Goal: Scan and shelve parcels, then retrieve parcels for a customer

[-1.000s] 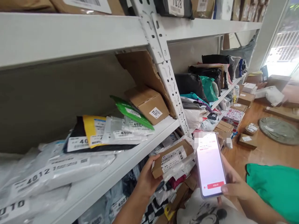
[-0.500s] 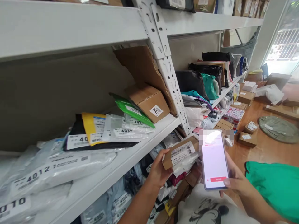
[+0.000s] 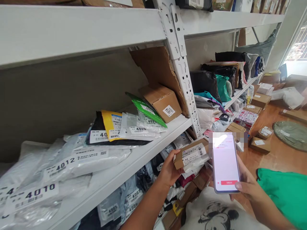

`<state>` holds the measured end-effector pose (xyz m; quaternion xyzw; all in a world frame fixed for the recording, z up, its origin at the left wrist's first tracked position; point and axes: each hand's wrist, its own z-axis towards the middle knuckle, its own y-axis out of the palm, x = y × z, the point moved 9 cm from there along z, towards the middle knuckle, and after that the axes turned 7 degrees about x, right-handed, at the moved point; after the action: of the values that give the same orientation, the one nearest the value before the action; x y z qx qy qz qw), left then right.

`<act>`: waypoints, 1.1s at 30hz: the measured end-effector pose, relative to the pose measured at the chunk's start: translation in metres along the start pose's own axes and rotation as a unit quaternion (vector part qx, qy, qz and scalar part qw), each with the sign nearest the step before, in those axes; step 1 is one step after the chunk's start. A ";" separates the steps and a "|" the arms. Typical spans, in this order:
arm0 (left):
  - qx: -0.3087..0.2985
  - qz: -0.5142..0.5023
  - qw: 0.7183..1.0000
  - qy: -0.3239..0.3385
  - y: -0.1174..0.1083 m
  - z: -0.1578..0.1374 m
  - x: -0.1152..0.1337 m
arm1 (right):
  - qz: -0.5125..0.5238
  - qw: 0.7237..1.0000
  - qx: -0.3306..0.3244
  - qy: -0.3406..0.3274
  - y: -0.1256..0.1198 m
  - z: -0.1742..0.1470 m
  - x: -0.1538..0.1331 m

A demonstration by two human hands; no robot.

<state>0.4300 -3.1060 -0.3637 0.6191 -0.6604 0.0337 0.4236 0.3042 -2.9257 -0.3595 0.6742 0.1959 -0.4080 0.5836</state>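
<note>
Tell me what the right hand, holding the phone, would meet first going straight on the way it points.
Likely the box in the left hand: the right hand, with its phone, points up and left toward it in the picture, though depth is unclear.

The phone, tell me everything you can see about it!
The phone is slim and rectangular, with rounded corners and a greyish edge. Its lit screen faces the camera, mostly whitish, with a red bar near the bottom and writing too small to read. Glare and blurring hide part of the top. The right hand holds it near upright, thumb at its lower right corner, beside the cardboard box in the left hand.
</note>
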 end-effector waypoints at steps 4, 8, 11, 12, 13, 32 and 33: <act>0.024 0.014 1.000 0.013 0.002 -0.001 0.001 | -0.001 0.999 0.032 -0.003 -0.008 -0.002 0.002; 0.041 0.042 0.998 0.007 0.007 -0.002 -0.001 | -0.012 0.998 0.053 -0.018 -0.012 -0.006 -0.001; 0.047 0.054 0.997 0.010 0.010 -0.001 -0.001 | -0.014 0.997 0.065 -0.025 -0.013 -0.008 0.004; 0.049 0.053 0.997 0.012 0.010 0.000 -0.001 | -0.011 0.997 0.069 -0.032 -0.014 -0.008 0.006; 0.051 0.049 0.997 0.015 0.010 0.002 -0.001 | -0.007 0.996 0.074 -0.042 -0.014 -0.009 0.008; -0.076 0.149 0.984 0.058 0.031 0.080 -0.019 | -0.011 0.952 0.269 -0.145 -0.015 -0.048 0.019; -0.069 0.143 0.986 0.057 0.037 0.083 -0.024 | -0.014 0.951 0.271 -0.147 -0.020 -0.050 0.015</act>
<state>0.3526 -3.1256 -0.4128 0.4846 -0.7175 0.0832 0.4934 0.3142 -2.8763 -0.3845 0.7366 -0.0008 -0.5487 0.3955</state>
